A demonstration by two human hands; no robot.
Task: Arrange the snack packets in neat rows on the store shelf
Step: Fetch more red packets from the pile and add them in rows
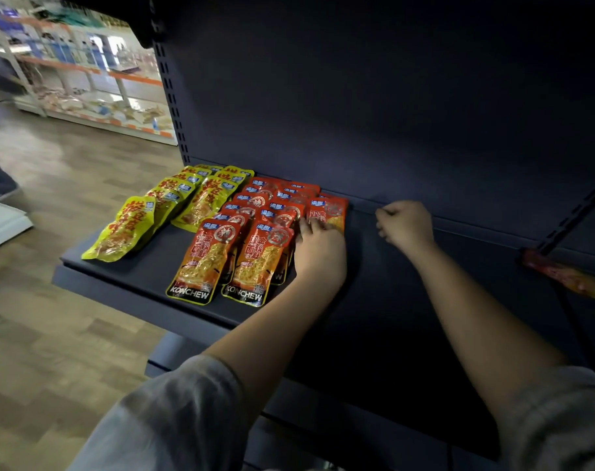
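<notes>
Two overlapping rows of yellow snack packets [173,209] lie at the left of the dark shelf [129,270]. Beside them run two rows of red packets [255,239], the front ones marked KONCHEW. A single red packet [333,210] lies at the back, starting a third red row. My left hand [319,253] rests on the shelf with its fingertips on that packet's lower edge. My right hand [406,224] hovers a little to the right with its fingers curled shut and nothing visible in it.
The shelf's back panel [391,113] rises dark behind the packets. One loose red packet [568,275] lies at the far right of the shelf. Wooden floor and another store rack [85,79] are to the left; a lower shelf [323,419] juts out below.
</notes>
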